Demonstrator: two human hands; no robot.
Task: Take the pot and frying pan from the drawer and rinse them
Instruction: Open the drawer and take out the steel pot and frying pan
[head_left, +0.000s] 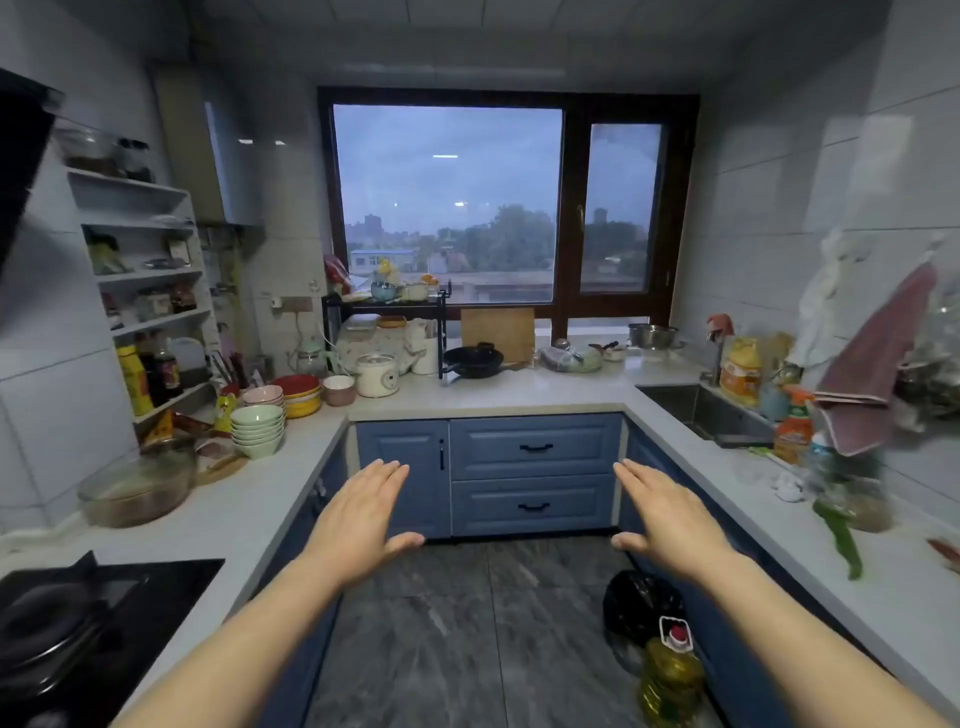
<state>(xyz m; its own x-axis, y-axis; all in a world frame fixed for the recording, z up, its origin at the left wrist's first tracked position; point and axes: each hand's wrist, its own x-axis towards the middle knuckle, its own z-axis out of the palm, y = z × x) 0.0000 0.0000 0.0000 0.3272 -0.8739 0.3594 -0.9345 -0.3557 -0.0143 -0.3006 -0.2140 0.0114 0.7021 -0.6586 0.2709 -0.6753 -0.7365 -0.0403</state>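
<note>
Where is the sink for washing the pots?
In the head view, the sink is set into the right-hand counter, just below the faucet and beside the orange spray bottle.

Both arms reach forward over the grey floor (467, 613) of a U-shaped kitchen. The left hand (358, 514) and the right hand (670, 519) hang palm-down with fingers straight, holding nothing, well apart, in front of the blue cabinets. Between them sit two shut drawers, the upper drawer (535, 447) above the lower drawer (534, 506), each with a dark handle. On the bench (519, 389) under the window (447, 202) rests a black wok (474, 360). The sink (701, 410) lies at the right, a stack of green bowls (258, 430) at the left.
</note>
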